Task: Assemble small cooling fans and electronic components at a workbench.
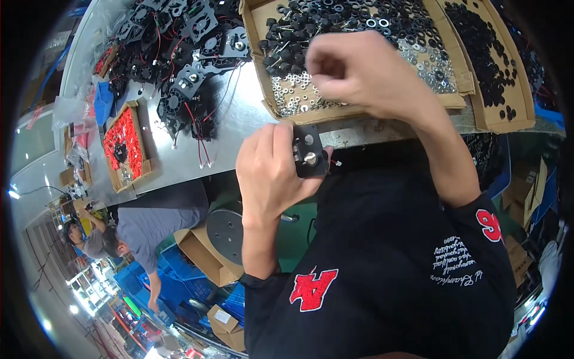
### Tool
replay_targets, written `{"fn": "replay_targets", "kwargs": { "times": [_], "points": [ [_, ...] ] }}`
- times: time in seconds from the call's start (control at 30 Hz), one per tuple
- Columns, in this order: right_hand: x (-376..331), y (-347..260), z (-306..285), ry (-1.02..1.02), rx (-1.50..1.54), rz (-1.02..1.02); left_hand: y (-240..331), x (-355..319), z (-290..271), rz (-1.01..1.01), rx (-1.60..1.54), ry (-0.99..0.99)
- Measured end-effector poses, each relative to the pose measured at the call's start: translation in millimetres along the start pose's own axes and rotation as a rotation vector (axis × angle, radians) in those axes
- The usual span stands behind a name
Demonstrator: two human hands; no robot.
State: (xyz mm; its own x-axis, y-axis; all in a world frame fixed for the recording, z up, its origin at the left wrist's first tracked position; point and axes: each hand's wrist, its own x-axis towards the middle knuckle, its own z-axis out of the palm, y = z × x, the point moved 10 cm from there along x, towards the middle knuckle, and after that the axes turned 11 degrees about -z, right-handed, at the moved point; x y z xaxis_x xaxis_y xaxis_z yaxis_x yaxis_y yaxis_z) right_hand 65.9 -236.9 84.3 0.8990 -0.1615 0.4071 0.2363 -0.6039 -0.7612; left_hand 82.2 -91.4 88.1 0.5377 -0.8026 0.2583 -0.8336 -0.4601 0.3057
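My left hand point(266, 164) is closed around a small black plate-like assembly point(309, 169) at the table's front edge. Two round silver pieces show on its face, and a short wire with a white connector point(338, 163) sticks out beside it. My right hand point(359, 75) is over the cardboard tray point(353, 112), its fingers curled in; whatever they may hold is hidden. Around that hand, the tray holds black knobs with metal stems point(287, 51), small silver nuts point(287, 96), dark rings point(382, 23) and silver washers point(439, 75).
Fan-bracket assemblies point(194, 78) with red and black wires are heaped at the back left. A small box of red parts point(145, 161) lies left, another tray of black pieces point(508, 116) right. Two people point(155, 221) are farther left, near blue crates and a round stool point(224, 233).
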Motion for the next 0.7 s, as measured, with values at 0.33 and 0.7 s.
{"fn": "replay_targets", "kwargs": {
  "times": [0.33, 0.7],
  "points": [
    [-70.0, -12.6, -46.6, 0.110, 0.388, 0.201, 41.6, 44.1, 5.7, 0.146, 0.171, 0.063],
    [-70.9, -14.6, -54.6, 0.165, 0.126, -0.084, 67.4, 57.3, 28.9, 0.176, 0.281, 0.037]
  ]
}}
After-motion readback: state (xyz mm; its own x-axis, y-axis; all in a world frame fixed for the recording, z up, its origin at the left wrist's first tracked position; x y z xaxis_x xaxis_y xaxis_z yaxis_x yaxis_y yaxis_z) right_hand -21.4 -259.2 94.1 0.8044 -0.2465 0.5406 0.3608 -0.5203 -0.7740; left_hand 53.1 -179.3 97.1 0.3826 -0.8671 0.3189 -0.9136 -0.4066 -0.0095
